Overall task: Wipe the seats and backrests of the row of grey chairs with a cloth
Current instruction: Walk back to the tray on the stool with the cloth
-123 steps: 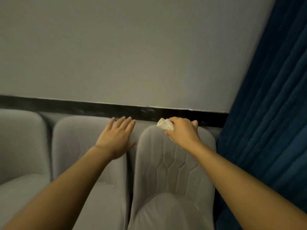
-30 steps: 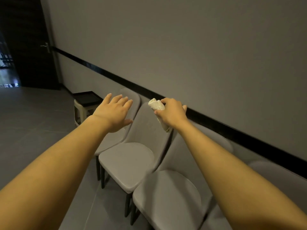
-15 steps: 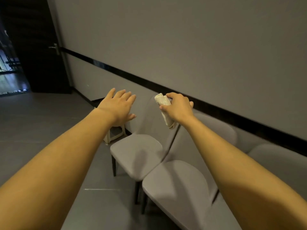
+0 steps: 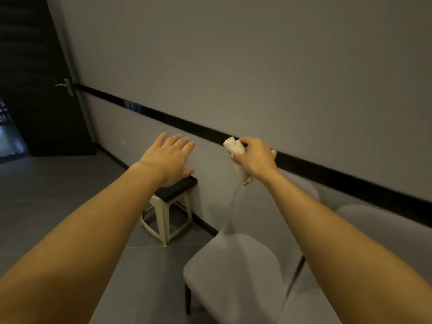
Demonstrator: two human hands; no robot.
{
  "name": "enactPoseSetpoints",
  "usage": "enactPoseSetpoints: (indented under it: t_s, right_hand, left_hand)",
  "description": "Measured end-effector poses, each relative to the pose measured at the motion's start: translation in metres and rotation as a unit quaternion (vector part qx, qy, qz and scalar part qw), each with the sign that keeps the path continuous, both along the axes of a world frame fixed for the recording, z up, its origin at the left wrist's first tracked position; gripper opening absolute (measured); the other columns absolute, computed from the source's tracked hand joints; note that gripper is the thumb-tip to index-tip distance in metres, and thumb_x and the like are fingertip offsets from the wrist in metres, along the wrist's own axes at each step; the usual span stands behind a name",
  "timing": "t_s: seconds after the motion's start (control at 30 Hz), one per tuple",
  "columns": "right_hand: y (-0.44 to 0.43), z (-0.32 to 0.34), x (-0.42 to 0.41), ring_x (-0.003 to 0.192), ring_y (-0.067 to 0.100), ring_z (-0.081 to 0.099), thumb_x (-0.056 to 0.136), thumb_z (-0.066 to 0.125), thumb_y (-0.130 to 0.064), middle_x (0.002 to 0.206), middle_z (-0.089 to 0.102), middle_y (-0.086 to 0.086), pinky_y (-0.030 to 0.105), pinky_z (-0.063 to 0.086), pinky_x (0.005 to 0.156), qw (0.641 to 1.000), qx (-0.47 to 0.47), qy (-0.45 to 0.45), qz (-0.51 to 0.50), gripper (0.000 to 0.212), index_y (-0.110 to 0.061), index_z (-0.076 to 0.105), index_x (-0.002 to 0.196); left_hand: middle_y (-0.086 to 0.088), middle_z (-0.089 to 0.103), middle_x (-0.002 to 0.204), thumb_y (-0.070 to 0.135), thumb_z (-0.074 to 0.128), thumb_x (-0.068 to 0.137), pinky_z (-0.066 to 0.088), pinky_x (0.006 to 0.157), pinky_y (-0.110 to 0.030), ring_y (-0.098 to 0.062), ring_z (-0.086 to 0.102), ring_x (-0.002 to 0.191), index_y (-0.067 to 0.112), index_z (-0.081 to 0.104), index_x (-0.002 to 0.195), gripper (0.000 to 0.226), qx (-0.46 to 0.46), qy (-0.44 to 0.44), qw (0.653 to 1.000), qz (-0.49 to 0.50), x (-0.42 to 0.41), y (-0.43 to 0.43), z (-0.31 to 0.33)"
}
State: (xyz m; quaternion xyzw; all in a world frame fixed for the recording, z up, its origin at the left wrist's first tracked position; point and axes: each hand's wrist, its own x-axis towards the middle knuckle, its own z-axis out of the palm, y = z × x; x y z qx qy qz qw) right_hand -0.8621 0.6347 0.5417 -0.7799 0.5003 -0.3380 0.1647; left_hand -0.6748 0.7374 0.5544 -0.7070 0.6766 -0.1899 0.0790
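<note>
stool [image 4: 167, 212] nearer, right hand [image 4: 256, 159] grips cloth [image 4: 234, 146]

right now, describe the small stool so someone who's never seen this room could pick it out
Follow the black-striped grey wall from the dark door toward the row of grey chairs. On the floor by that wall, between the door and the end chair, stands the stool. Unlike the chairs, it is backless, with cream legs and a dark flat top.

Right hand [image 4: 256, 160] around cloth [image 4: 236, 155] — chair [image 4: 233, 265] below
</note>
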Motion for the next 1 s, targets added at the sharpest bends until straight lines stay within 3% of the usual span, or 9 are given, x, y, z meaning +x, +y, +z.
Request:
enactPoseSetpoints:
  t_s: [0.23,0.4,0.57,0.73,1.0]
  right_hand:
    - [-0.083,0.007,0.185,0.093,0.016,0.055,0.082,0.067,-0.036,0.102,0.065,-0.002,0.032,0.026,0.081,0.999,-0.017,0.021,0.041,0.038,-0.020,0.058,0.116]
    - [-0.143,-0.022,0.319,0.101,0.019,0.057,0.082,0.067,-0.037,0.110,0.065,0.000,0.034,0.032,0.086,1.000,-0.019,0.016,0.016,0.049,-0.019,0.053,0.126]
    - [-0.205,-0.052,0.431,0.103,0.021,0.056,0.082,0.066,-0.037,0.108,0.066,0.000,0.033,0.027,0.083,0.999,0.021,0.009,-0.036,0.043,-0.022,0.056,0.121]
    - [-0.269,-0.080,0.495,0.105,0.024,0.055,0.081,0.067,-0.038,0.108,0.065,0.003,0.035,0.027,0.085,0.991,0.074,0.028,-0.112,0.043,-0.023,0.057,0.120]
    - [-0.383,-0.143,0.560,0.105,0.024,0.055,0.082,0.066,-0.037,0.112,0.064,0.004,0.033,0.025,0.083,0.972,0.137,0.044,-0.187,0.046,-0.022,0.055,0.124]
  left_hand:
    - [-0.004,0.008,0.160,0.056,0.028,0.096,0.000,0.117,-0.043,-0.024,0.004,0.147,0.018,0.005,0.152,0.072,-0.018,0.043,0.999,0.024,0.172,-0.078,0.000]
    - [-0.005,0.009,0.160,0.058,0.026,0.096,0.000,0.117,-0.043,-0.023,0.003,0.147,0.018,0.005,0.152,0.072,-0.015,0.051,0.999,0.013,0.306,-0.146,-0.017]
    - [-0.006,0.005,0.160,0.058,0.023,0.097,0.000,0.118,-0.044,-0.023,0.002,0.147,0.017,0.008,0.152,0.070,0.032,0.047,0.998,-0.023,0.433,-0.220,-0.035]
    - [-0.007,0.007,0.160,0.055,0.023,0.098,0.002,0.118,-0.045,-0.024,0.002,0.147,0.015,0.009,0.152,0.069,0.093,0.044,0.992,-0.073,0.520,-0.309,-0.063]
    - [-0.006,0.017,0.158,0.055,0.023,0.098,0.002,0.117,-0.044,-0.024,0.007,0.146,0.014,0.008,0.152,0.069,0.160,0.050,0.976,-0.140,0.591,-0.456,-0.130]
